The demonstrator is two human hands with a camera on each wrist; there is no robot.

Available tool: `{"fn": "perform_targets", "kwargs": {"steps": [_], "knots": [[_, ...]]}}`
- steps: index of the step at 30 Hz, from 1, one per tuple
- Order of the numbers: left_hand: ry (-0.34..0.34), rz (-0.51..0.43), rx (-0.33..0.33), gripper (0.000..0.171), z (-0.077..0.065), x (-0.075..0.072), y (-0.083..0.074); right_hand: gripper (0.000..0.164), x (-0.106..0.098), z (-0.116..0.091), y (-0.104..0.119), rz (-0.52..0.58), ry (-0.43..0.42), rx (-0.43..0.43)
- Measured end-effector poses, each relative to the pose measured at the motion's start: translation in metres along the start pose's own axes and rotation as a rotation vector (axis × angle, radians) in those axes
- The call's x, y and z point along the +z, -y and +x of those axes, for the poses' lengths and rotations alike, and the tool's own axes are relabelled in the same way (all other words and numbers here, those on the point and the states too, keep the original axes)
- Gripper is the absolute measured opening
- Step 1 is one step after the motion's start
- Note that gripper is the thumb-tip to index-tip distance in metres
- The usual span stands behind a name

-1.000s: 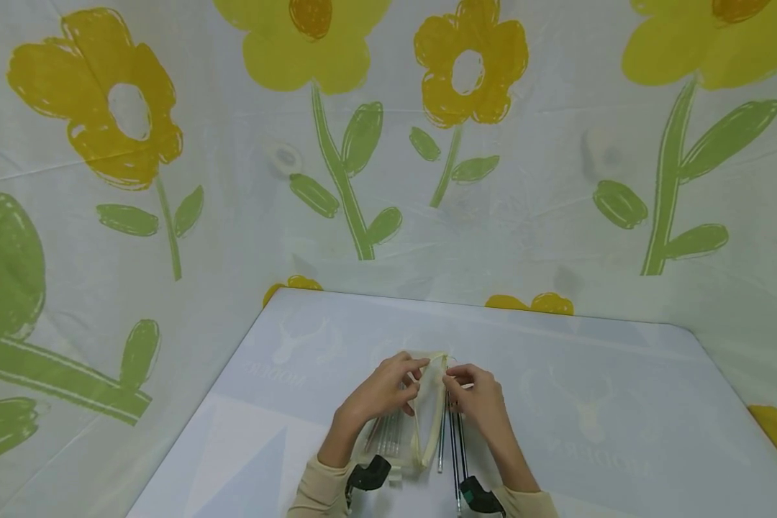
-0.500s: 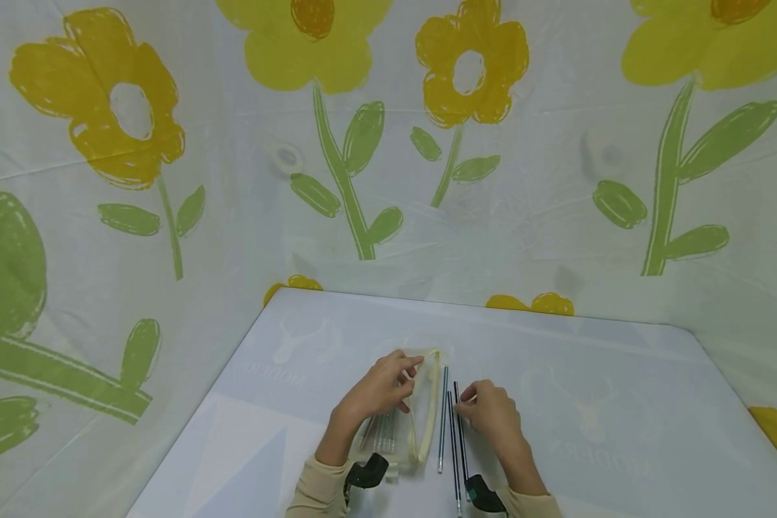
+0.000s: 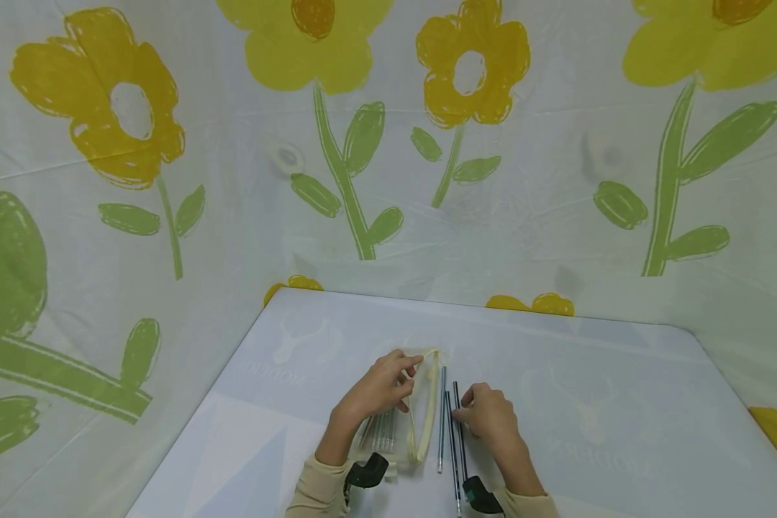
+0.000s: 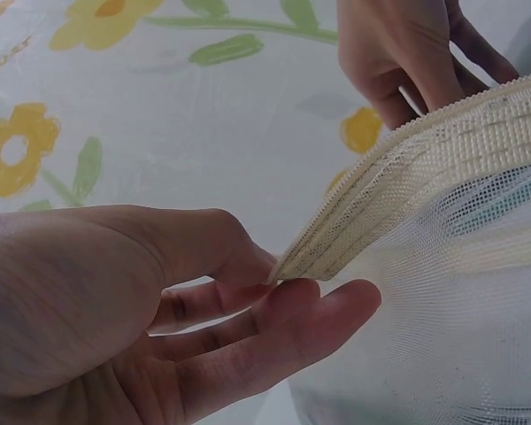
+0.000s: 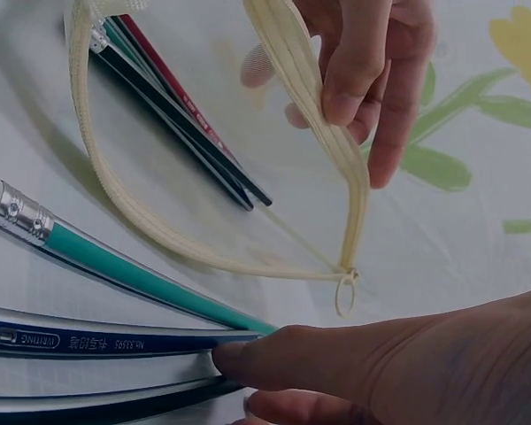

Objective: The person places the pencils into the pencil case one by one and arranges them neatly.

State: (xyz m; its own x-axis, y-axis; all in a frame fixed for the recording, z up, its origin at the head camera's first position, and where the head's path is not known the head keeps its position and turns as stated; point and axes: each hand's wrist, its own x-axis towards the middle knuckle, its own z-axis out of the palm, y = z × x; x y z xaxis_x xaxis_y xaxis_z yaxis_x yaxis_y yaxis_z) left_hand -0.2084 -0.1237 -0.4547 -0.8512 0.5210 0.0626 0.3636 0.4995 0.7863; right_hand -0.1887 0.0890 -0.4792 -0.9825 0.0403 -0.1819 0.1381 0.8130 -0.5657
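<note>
A sheer mesh pencil pouch (image 4: 478, 310) with a cream zip (image 5: 305, 80) lies unzipped in front of me. My left hand (image 3: 378, 385) pinches one side of its zip edge between thumb and fingers, lifting it. Several pencils show inside the pouch, among them a red pencil (image 5: 181, 97). Right of it lie a teal pencil (image 5: 133, 274), a dark blue pencil (image 5: 97, 342) and another dark pencil (image 5: 88, 403). My right hand (image 3: 492, 414) is at the two dark ones, its thumb against the blue pencil and its fingers curled by the other; the exact grip is partly hidden.
A white table (image 3: 621, 403) with faint printed patterns spreads around the hands. Behind and to the left hangs a flower-printed curtain (image 3: 531, 216). A small ring pull (image 5: 346, 294) hangs at the zip's end.
My right hand has left the pouch's zip edge and moved right and nearer, down to the dark pencils. The left hand keeps its pinch, with the pouch shifted slightly left.
</note>
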Motion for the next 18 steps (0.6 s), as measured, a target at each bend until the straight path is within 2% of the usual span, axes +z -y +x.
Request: {"fn": "perform_targets", "kwargs": {"steps": [9, 18], "knots": [[-0.003, 0.013, -0.030, 0.049, -0.0003, -0.0008, -0.0021, 0.026, 0.0063, 0.0010, -0.0002, 0.006, -0.040, -0.033], [-0.008, 0.020, -0.009, 0.048, 0.0001, -0.0004, -0.0006, 0.017, 0.0084, 0.0010, -0.0015, 0.052, -0.088, -0.078]]}}
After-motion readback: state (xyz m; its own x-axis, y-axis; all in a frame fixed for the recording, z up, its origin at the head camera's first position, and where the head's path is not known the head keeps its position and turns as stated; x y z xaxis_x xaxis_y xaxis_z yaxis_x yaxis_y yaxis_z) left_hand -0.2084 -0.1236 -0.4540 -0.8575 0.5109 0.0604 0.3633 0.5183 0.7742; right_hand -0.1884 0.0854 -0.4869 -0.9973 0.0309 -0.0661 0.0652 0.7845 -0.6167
